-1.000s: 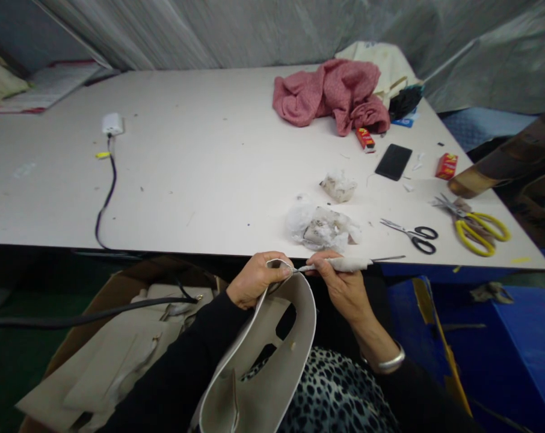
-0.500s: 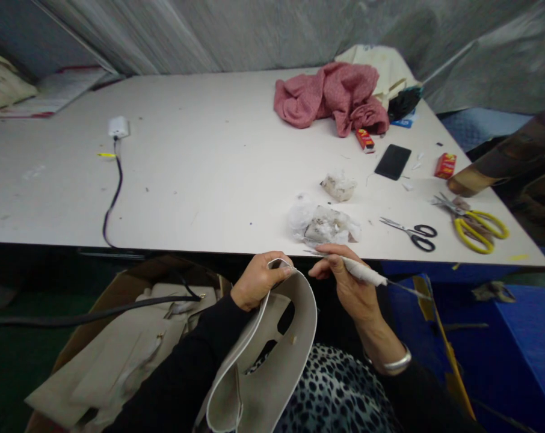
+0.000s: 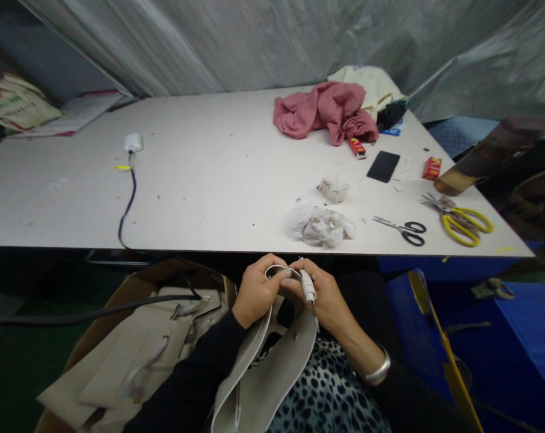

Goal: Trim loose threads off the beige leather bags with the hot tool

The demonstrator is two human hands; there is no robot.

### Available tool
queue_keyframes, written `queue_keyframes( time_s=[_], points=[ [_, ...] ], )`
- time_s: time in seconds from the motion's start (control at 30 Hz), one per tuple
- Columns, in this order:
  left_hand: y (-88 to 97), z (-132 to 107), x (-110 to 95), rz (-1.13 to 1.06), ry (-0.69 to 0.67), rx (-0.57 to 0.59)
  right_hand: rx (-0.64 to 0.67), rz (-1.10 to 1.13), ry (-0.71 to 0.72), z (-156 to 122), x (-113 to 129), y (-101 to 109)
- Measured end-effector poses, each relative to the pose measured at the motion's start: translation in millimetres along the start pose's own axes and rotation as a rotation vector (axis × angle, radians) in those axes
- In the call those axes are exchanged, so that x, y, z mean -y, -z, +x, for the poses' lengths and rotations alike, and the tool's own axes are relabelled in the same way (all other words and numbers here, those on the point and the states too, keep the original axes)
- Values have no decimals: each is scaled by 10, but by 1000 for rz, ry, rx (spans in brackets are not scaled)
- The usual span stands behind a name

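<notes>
- Pale grey leather panel [image 3: 272, 355], curved and standing up from the lap, just below the table [image 3: 209, 180] at its near edge; narrow loop at the panel's top pinched between both hands.
- Left hand [image 3: 257, 291] closed on the loop's left side, thumb and fingers gripping the edge.
- Right hand [image 3: 324, 294] closed as well, clamping a white-wrapped tool [image 3: 307, 285], turned upright with its thin metal end pointing down toward the lap; fingertips touching the loop right beside the left hand.
- Changed within the last second: tool first held level with its tip at the loop, then swung out to the right, now drawn back in and tucked into the fist; hands now touching rather than apart. Judged as the tool's tip set aside while bare fingers work the edge.
- On the table, just past its near edge: crumpled wad of plastic [image 3: 320, 225].
- Farther right on the table: black scissors [image 3: 401, 228], then yellow scissors [image 3: 462, 218].
- At the table's far side: heaped pink cloth [image 3: 329, 111].
- Under the table's near edge, to the left: cardboard box [image 3: 132, 355] of similar pale pieces.
</notes>
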State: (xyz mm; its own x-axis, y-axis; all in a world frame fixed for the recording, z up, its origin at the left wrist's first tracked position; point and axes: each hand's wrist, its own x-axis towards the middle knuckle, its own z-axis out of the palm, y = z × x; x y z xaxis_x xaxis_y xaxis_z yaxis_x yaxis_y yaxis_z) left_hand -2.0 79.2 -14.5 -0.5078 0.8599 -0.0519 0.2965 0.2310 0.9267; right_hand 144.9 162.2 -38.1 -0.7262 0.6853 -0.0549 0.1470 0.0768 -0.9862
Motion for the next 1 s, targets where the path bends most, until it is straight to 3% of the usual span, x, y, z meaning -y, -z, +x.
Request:
queue_keyframes(
  time_s=[0.17, 0.33, 0.43, 0.5, 0.6, 0.67, 0.7, 0.77, 0.87, 0.93, 1.0],
  points=[
    [7, -88, -41, 4, -4, -81, 26, 47, 31, -12, 40, 0],
    [71, -97, -119, -33, 15, 57, -23, -79, 124, -63, 11, 19],
    [183, -144, -187, 28, -66, 100, -58, -253, 186, -113, 8, 19],
    [311, -257, -251, 100, -150, 1, -104, -395, 241, -119, 4, 15],
    [561, -601, -383, 215, -207, -236, -195, -552, 300, -70, -35, 8],
    [713, -922, -475, 259, -216, -277, -238, -626, 297, -22, -71, 6],
    [763, -1090, -511, 263, -210, -205, -254, -659, 291, -2, -85, 5],
    [789, -1398, -548, 237, -184, 53, -273, -714, 286, 27, -100, 3],
    [654, -1691, -509, 253, -130, 434, -289, -768, 293, 47, -93, -4],
    [521, -1765, -447, 300, -123, 562, -305, -793, 287, 52, -83, -6],
    [418, -1786, -387, 368, -138, 574, -311, -811, 270, 50, -79, 5]
  ],
)
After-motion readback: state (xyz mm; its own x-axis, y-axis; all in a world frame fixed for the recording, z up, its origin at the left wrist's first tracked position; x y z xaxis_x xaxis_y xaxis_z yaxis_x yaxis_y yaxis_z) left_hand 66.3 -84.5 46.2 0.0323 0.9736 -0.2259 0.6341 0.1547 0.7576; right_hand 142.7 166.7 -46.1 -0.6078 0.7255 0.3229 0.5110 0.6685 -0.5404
